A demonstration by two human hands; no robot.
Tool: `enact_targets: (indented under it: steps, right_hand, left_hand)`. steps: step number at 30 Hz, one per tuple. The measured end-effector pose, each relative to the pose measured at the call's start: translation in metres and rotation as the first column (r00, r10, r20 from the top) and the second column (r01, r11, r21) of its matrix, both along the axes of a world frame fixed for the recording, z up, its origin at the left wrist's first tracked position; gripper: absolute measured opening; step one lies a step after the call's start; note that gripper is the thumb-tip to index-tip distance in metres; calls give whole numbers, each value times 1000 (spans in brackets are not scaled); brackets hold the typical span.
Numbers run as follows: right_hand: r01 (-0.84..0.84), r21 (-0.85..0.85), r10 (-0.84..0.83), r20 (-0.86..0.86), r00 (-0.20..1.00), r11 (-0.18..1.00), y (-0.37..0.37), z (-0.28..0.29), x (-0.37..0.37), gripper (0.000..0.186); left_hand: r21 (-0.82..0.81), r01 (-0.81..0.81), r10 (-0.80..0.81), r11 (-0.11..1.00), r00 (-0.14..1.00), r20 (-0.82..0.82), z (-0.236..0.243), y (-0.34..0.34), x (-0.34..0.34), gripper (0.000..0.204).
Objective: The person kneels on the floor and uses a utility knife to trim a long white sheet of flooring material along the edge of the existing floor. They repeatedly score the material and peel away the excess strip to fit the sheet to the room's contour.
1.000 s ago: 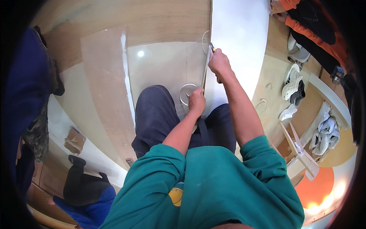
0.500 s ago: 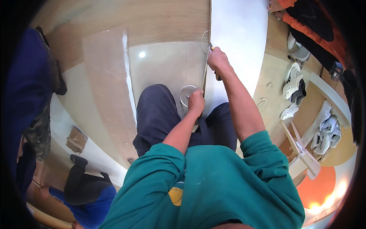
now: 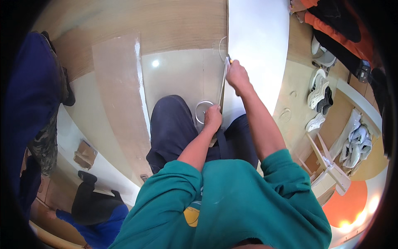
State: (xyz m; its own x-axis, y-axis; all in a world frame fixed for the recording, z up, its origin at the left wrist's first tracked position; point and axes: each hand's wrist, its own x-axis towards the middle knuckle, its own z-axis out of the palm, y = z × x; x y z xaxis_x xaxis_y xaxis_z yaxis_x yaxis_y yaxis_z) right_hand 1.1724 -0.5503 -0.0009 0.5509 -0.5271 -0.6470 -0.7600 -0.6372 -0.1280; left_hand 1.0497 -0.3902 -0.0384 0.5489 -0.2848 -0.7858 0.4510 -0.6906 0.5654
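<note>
A long white panel [image 3: 259, 37] runs away from me between my knees. Over its left edge, my right hand [image 3: 238, 77] is closed round a utility knife [image 3: 231, 61] with yellow on its dark body; its blade end meets the panel edge. My left hand [image 3: 212, 118] pinches a thin white strip [image 3: 223, 85] that stretches along this edge up to the knife. Part of the strip curls in a loop [image 3: 196, 112] beside my left hand, and another thin curl [image 3: 219, 47] stands out past the knife.
A brown board [image 3: 116, 79] with a white edge lies to my left. People in blue [image 3: 35, 95] are at the left, and a person in orange [image 3: 319, 23] is at the far right. Shoes [image 3: 318, 89], a wooden stool [image 3: 331, 170] and plastic bags [image 3: 357, 143] lie right.
My right hand and the knife have moved a little toward me along the panel edge. My left hand has also come slightly nearer, still pinching the strip.
</note>
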Motion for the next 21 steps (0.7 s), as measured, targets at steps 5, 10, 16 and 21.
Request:
enact_targets:
  steps: [5,10,16,21]
  right_hand:
    - [-28,50,27,23,999,998,-1,0,-6,36]
    - [7,12,-7,-13,1000,1000,5,1,-13,29]
    - [31,43,-31,-8,999,999,6,2,-16,36]
    - [37,58,-37,-4,999,998,11,1,-16,30]
  left_hand:
    - [18,57,-57,998,997,-46,11,4,-13,21]
    - [29,142,-140,989,988,-63,8,9,-17,20]
    - [9,202,-201,979,978,-49,7,12,-23,20]
    - [23,276,-272,961,956,-106,9,17,-28,20]
